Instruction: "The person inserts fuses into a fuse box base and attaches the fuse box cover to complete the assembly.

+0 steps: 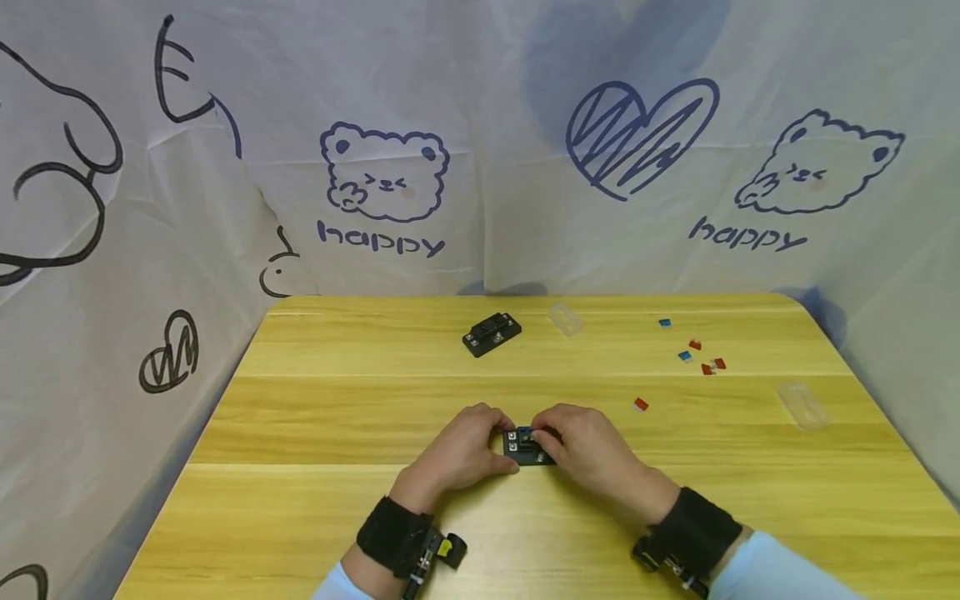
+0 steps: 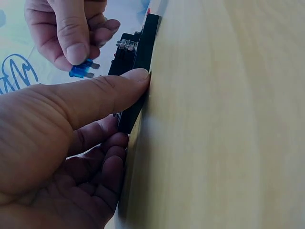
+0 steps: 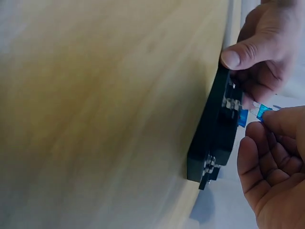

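A black fuse block (image 1: 525, 457) with metal screw terminals lies flat on the wooden table. My left hand (image 1: 467, 450) holds it by its left end, thumb on the near edge and fingers at the far side. Over the block, my right hand (image 1: 592, 446) pinches a blue blade fuse (image 2: 80, 70) between thumb and finger. Its metal prongs point toward the block and stand a little apart from it in the right wrist view. Another blue fuse (image 3: 243, 117) shows on the block there. My right hand covers the block's right end in the head view.
Behind lies a second black fuse block (image 1: 492, 334) beside a clear plastic cover (image 1: 566, 319). Several loose red and blue fuses (image 1: 685, 356) are scattered at the back right, with one red fuse (image 1: 641, 404) closer. Another clear cover (image 1: 802, 406) lies far right.
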